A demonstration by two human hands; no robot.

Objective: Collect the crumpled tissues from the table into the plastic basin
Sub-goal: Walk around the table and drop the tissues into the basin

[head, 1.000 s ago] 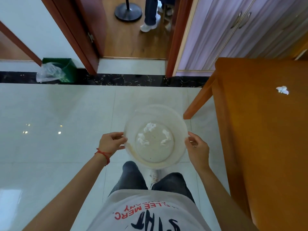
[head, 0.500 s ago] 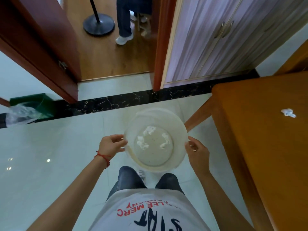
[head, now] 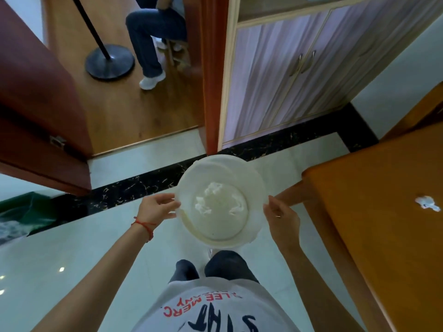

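Glossy pale floor tiles (head: pixel 60 248) are filling the near left, with a dark marbled strip running across them toward a green bin (head: pixel 26 212) at the left edge and a reddish wooden door (head: pixel 36 97) standing open behind it. Through the doorway I am seeing a warm plank floor, a round black stand base (head: pixel 109 61) and a seated person's leg.

At centre I am holding the plastic basin (head: pixel 221 173) out over the floor: my left hand (head: pixel 157 208) is pinching its left rim, my right hand (head: pixel 281 218) is gripping the right rim. It is a round, cloudy, thin-walled tub, and three crumpled tissues (head: pixel 214 188) are lying on its flat bottom, soft and ragged against the smooth plastic.

To the right, the orange table (head: pixel 359 236) is showing a hard, lacquered top with rounded edges. One white tissue wad (head: pixel 426 202) is sitting there, well apart from the basin, so I am judging the job mostly done with at least this piece left.
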